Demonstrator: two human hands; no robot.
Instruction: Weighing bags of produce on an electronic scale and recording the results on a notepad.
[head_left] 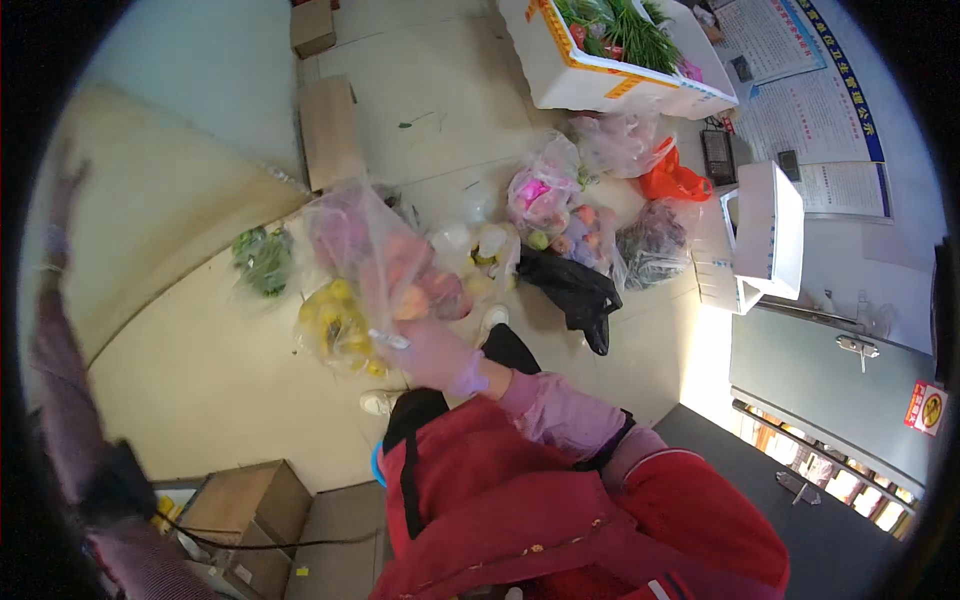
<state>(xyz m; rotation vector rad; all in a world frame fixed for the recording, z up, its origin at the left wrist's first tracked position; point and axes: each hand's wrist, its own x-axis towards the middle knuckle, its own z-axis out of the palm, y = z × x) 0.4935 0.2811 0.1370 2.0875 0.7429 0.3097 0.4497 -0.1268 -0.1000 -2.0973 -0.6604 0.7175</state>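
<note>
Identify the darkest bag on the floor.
The black bag, up and right of the right hand; the others are see-through, except one orange-red bag.

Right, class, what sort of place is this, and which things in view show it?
Probably a storeroom or back area for fresh food, perhaps of a shop or kitchen: bags of fruit stand on the tiled floor, a white box holds leafy greens, and printed notices hang nearby.
</note>
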